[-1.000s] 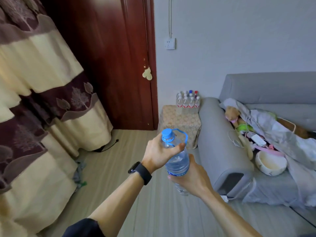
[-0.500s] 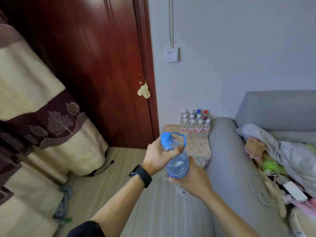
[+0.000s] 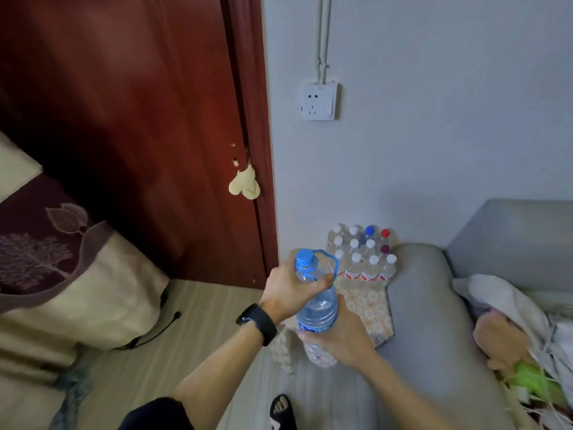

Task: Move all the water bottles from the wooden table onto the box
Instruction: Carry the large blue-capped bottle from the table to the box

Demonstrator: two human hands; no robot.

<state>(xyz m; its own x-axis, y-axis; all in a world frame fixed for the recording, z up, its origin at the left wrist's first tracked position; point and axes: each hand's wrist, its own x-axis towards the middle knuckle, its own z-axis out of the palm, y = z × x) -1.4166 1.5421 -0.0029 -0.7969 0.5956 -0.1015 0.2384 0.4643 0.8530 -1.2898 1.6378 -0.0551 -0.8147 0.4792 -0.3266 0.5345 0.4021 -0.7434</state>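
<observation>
**At the box (image 3: 372, 308), a two-handed carry**

Your left hand (image 3: 291, 290) curls its fingers round the big water bottle (image 3: 319, 308) at the shoulder; your right hand (image 3: 344, 336) wraps its lower body, likely sharing the weight. Small bottles (image 3: 362, 259) fill the box's back, leaving the front.

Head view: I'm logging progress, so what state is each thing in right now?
Large water bottle: capped, lifted clear of any surface.
Left hand: grips the bottle just under its cap.
Right hand: grips the bottle's lower body.
Box: cloth-covered, front part free.
Small bottles: capped, upright, grouped at the box's back.
Wall socket: nothing plugged in.
</observation>
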